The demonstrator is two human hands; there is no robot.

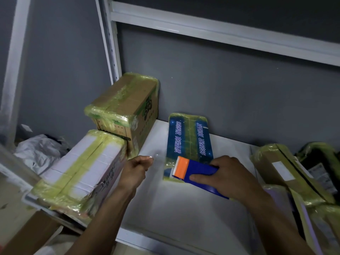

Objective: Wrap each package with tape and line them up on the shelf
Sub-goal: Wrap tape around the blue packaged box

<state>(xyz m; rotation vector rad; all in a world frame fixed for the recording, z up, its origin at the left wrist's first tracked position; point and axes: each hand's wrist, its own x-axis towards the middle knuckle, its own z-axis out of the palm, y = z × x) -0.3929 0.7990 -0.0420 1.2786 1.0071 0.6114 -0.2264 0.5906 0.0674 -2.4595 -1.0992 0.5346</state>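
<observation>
A flat blue package (pixel 189 138) with white lettering and yellowish tape lies on the white shelf (pixel 176 205). My right hand (pixel 230 177) grips a blue tape dispenser (pixel 195 172) with an orange head, pressed on the package's near end. To its left, my left hand (pixel 136 170) pinches the end of a clear strip of tape (pixel 156 162) that runs to the dispenser. A taped brown carton (pixel 127 105) stands at the back left. In front of it lies a taped white box (pixel 82 170).
More taped brown packages (pixel 283 170) are piled at the right, with a dark one (pixel 320 157) behind. Crumpled white plastic (pixel 38 151) lies on the floor at the left. A white shelf rail (pixel 220 32) crosses overhead before the grey wall.
</observation>
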